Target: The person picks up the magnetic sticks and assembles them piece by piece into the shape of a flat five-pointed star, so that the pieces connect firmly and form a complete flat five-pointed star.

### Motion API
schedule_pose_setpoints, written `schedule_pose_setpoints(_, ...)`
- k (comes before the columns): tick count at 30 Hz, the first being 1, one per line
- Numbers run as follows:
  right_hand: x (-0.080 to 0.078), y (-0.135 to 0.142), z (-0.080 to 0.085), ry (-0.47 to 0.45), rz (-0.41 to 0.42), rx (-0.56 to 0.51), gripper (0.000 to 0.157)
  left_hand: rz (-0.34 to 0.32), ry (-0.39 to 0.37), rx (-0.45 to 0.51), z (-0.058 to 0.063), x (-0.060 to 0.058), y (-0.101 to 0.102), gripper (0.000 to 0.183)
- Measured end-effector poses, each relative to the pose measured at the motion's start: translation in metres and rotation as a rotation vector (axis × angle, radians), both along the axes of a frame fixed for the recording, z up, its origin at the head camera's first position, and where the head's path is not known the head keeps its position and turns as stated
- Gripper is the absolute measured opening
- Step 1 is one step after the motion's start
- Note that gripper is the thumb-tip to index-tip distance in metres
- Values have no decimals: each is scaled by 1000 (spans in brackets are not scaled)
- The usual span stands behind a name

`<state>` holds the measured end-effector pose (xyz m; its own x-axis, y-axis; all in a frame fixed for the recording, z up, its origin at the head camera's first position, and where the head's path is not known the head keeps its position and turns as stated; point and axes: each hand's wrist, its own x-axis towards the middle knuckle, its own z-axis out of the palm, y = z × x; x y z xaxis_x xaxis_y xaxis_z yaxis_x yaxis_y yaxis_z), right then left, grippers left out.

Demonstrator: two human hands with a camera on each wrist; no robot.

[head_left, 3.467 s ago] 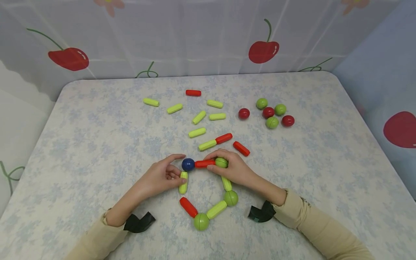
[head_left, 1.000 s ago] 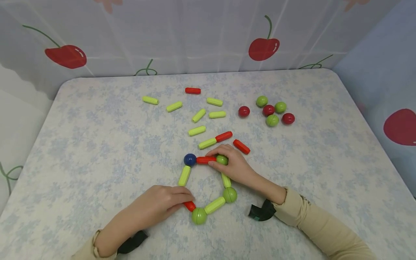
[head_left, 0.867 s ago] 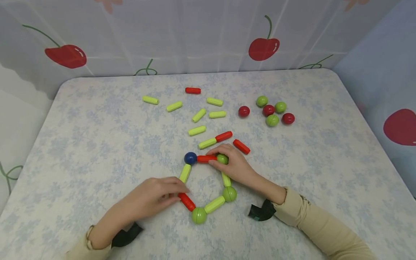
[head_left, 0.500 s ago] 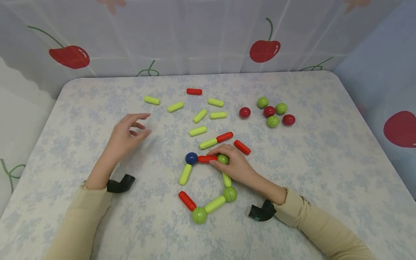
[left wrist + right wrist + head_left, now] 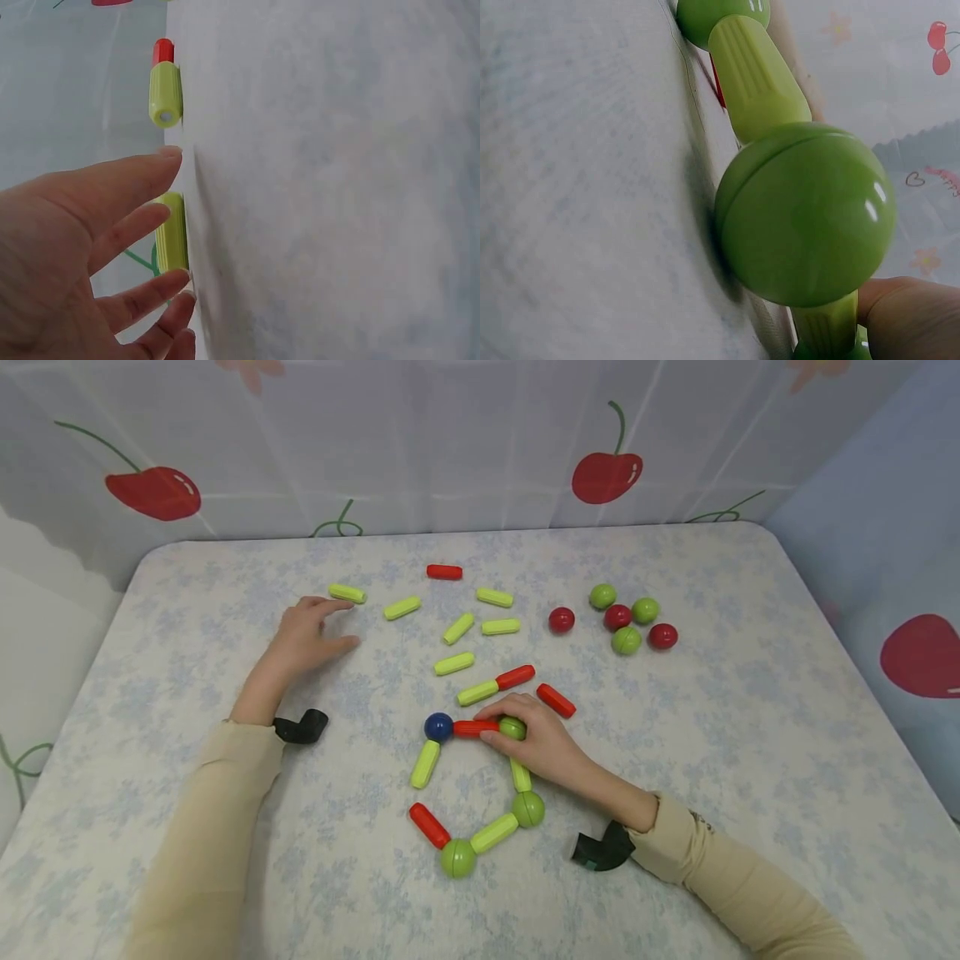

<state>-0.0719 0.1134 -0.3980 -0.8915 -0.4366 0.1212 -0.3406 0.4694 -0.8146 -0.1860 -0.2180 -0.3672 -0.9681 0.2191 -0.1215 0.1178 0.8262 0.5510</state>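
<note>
My left hand (image 5: pixel 303 639) reaches over the back left of the table, thumb and index finger spread. Its index fingertip is right at a yellow-green magnetic rod (image 5: pixel 347 593); the left wrist view shows a yellow-green rod (image 5: pixel 172 236) behind the fingers. With thumb and fingers, my right hand (image 5: pixel 542 739) pinches a red magnetic rod (image 5: pixel 468 729) beside a green ball (image 5: pixel 512 727), partly covering both. These belong to an open ring that runs from a yellow-green rod (image 5: pixel 425 765) and blue ball (image 5: pixel 438 727) round to a green ball (image 5: pixel 457 857) and red rod (image 5: pixel 430 825).
Several loose yellow-green rods (image 5: pixel 453 663) lie across the middle and back, along with a red rod (image 5: pixel 444 572). Another red rod (image 5: pixel 556 700) lies just behind my right hand. Red and green balls (image 5: pixel 617 617) cluster at the back right. A cherry-print curtain (image 5: pixel 480 452) hangs behind.
My left hand has left the gap between the ring's red and yellow-green rods and moved to the back left, up to a yellow-green rod. My right hand keeps its grip.
</note>
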Motion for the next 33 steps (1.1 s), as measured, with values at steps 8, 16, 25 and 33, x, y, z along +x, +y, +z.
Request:
schedule_pose_setpoints(8,-1,-3,0,8,13,-8,20,-15,61,-35,0,-11,18,47)
schedule_pose_setpoints(16,-2,-2,5,-39,50,-7,21,-62,38,3,13,-26,49,45)
schedule_pose_setpoints(25,-28,38,42,-51,20,-74,25,-525,-145,295,3,11,69,39)
schedule_pose_setpoints(33,-76,116,62,86,-491,-52,29,-608,-199,350,-2,34,70,31)
